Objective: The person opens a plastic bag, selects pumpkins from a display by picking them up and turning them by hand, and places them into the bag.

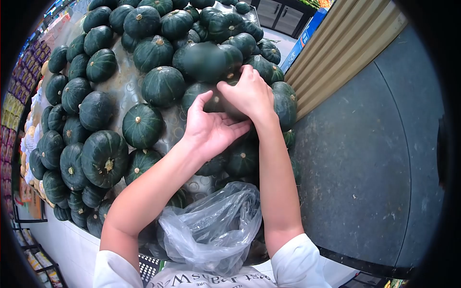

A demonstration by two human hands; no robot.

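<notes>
Many dark green squashes (163, 86) lie on a metal display surface (126, 86). My left hand (211, 126) is palm up with its fingers spread, low against one squash at the right of the pile. On the other side of that squash (232, 106), my right hand (249, 91) curls over its top, thumb apart from the fingers. Between the two hands the squash is partly hidden. A clear plastic bag (211, 225) lies crumpled close to my body, below my forearms.
To the right are a grey surface (350, 163) and a ribbed tan panel (341, 53) with a blue strip (303, 41). Shelves of packaged goods (21, 96) line the far left. A green perforated basket (149, 266) shows at the bottom.
</notes>
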